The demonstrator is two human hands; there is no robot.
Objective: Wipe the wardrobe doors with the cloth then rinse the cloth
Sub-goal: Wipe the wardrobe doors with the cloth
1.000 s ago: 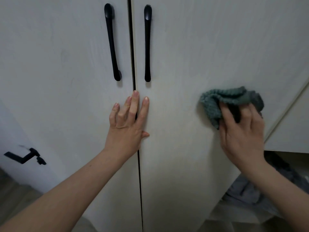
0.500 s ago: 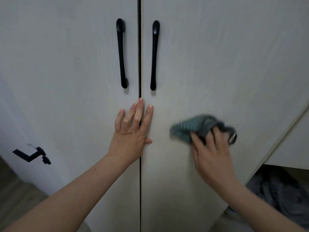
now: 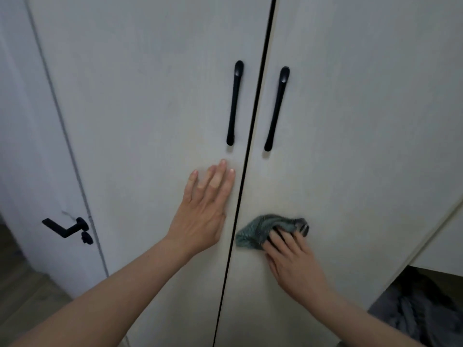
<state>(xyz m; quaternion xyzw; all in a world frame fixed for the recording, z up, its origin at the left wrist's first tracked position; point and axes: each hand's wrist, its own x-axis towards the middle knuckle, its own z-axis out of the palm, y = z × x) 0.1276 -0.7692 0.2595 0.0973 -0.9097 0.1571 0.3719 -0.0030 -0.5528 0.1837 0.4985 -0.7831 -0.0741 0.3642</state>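
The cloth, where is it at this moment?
The cloth is on the right wardrobe door, held there by the right hand, just right of the gap between the doors and below the black handles.

We see our two forearms reaching in from the lower edge, both bare from as far back as the view shows down to the wrist, with no sleeve on either. Our left hand point(image 3: 204, 209) wears no glove, ring or watch. Our right hand point(image 3: 292, 261) is likewise ungloved (its fingertips are blurred). The nails on the left fingertips point(image 3: 223, 162) look short and plain.
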